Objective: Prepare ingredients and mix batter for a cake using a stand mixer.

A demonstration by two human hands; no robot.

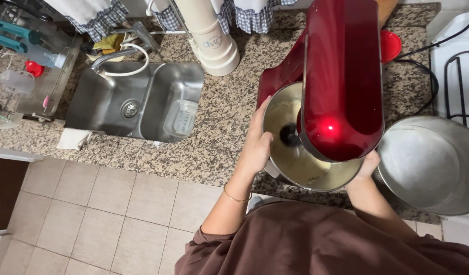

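A single head camera looks steeply down from above (near the person's chest) onto the counter [219, 127], with the floor [102, 214] at lower left.

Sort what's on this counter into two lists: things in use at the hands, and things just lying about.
In use:
- left hand on the mixer bowl with pale batter
- right hand at the bowl's other side
- red mixer over it

Lying about:
- round baking tin
- sink with a plastic tub
- dish rack
- red lid
- stove
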